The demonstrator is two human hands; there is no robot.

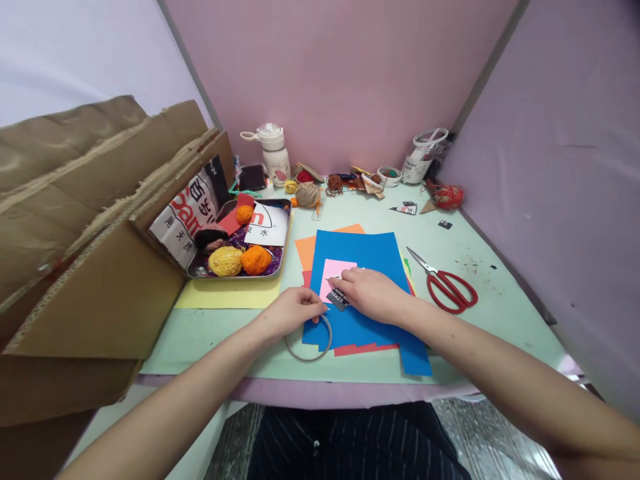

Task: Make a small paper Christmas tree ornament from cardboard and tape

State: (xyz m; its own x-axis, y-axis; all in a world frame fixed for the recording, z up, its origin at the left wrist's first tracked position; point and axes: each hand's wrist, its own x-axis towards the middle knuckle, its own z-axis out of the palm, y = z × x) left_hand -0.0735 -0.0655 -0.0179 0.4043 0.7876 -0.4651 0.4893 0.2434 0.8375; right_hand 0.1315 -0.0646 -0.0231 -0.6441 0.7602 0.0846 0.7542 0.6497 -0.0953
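A thin grey ring (306, 360) is pinched in the left hand (306, 307), while a pink paper rectangle (340, 268) bearing a black printed scrap (338, 300) is pressed onto the blue paper sheet (355, 244) by the flattened right hand (369, 291), seemingly so that slipping is prevented.

I see big flat sheets of brown cardboard (100, 287) on my left. Near them on the pale green tabletop (475, 247) is a shallow metal tray (250, 277) with a shiny rim. It holds a round yellow yarn ball (225, 261) and two round orange yarn balls (256, 260). At the back, by the pink wall (345, 80), stands a white bottle with a loop handle (277, 163). A round red yarn ball (447, 197) lies off to my right.
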